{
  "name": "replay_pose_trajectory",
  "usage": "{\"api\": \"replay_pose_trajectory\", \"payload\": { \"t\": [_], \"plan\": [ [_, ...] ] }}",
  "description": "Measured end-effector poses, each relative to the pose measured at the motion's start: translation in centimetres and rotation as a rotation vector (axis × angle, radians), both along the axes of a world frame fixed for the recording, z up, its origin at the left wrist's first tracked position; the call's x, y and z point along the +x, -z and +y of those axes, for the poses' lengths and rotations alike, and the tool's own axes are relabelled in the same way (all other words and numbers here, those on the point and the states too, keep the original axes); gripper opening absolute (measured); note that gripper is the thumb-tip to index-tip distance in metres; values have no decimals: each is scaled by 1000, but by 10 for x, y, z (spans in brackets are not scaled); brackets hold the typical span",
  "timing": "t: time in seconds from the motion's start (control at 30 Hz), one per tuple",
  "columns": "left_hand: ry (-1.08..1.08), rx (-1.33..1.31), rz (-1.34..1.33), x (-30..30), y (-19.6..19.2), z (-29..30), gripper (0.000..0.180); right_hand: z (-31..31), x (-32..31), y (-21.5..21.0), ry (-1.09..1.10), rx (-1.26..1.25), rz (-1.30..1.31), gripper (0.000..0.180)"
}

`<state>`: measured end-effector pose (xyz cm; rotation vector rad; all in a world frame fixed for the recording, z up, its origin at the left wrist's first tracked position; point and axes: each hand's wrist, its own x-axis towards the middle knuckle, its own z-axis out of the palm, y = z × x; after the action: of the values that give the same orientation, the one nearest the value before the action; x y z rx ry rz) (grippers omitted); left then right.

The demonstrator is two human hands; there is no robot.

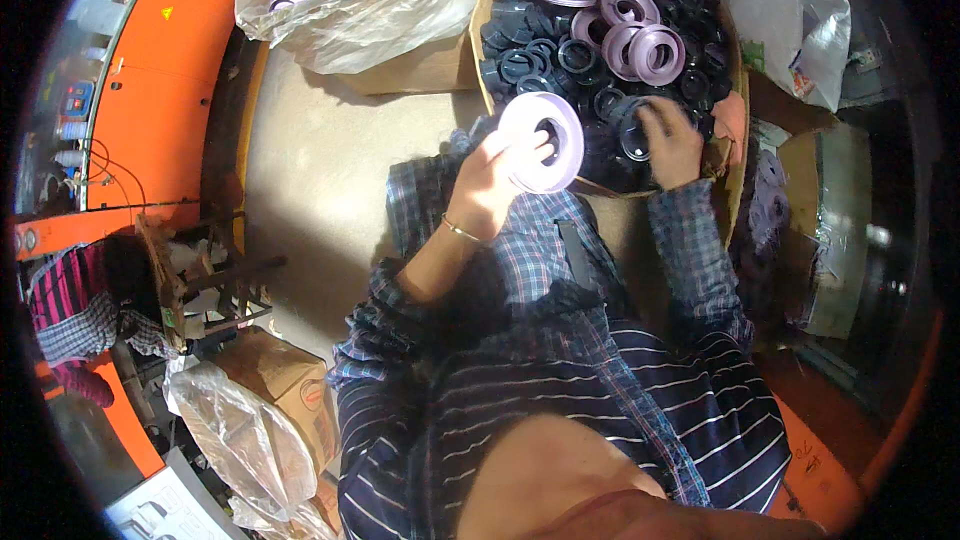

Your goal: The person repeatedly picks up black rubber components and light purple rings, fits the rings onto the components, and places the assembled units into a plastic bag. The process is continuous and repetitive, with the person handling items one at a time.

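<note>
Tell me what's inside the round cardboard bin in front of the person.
The cardboard bin holds many dark rings with several lilac discs on top. The right hand reaches in; lower layers are covered.

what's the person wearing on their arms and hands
Both hands are bare, no gloves. The left hand has a thin gold-coloured bangle at the wrist, with its blue plaid sleeve pushed up the forearm. The right hand has the same plaid sleeve reaching the wrist.

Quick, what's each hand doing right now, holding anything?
Left hand: closed on a pale lilac ring-shaped disc, held up.
Right hand: down in the box of dark round parts, fingers on one; whether it grips it cannot be told.
</note>
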<state>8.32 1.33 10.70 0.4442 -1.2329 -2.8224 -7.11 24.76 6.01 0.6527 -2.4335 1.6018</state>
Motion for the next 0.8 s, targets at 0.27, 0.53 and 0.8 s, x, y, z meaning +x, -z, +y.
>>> {"api": "replay_pose_trajectory", "payload": {
  "t": [0.27,0.53,0.8],
  "plan": [
    [66,-491,151,9,-4,19,32,-34,65,-67,-329,80,-6,55],
    [93,-770,53,17,-23,38,41,-34,75,-48,-292,91,-84,59],
    [119,-907,35,20,-1,42,45,-47,67,-30,-253,-235,-966,40]
  ]
}}
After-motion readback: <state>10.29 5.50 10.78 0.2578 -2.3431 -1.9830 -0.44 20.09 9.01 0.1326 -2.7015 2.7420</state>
